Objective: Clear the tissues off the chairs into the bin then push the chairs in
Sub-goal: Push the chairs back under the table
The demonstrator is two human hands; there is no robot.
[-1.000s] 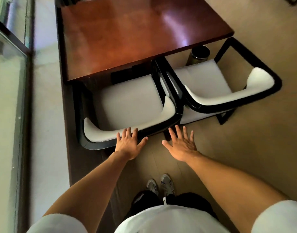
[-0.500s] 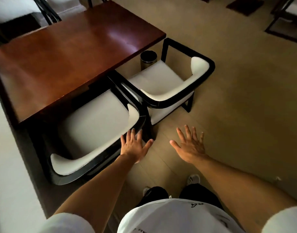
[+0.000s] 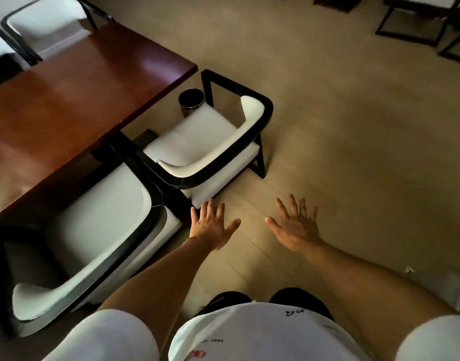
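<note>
**Both grips spread and empty over the floor behind the two chairs**

The left hand (image 3: 210, 225) is held out flat, fingers straight and fanned, holding nothing; its fingertips lie just beside the back corner of the far chair (image 3: 197, 142), though contact cannot be told. The right hand (image 3: 295, 226) is likewise splayed and empty, hovering over bare floor (image 3: 354, 152), well apart from either chair.

The far chair, white-cushioned in a black frame, stands at the right corner of the tabletop (image 3: 75, 100), its seat partly under the near edge. The near chair (image 3: 93, 230) stands just beside it along the same edge, its seat also tucked partly beneath. Both seats show only white cushion. A small dark round bin (image 3: 191, 101) stands on the floor at the tabletop's right corner, just beyond the far chair's seat.

More chairs (image 3: 46, 19) stand at the tabletop's far edge, and dark-framed furniture (image 3: 419, 24) stands across the room.
</note>
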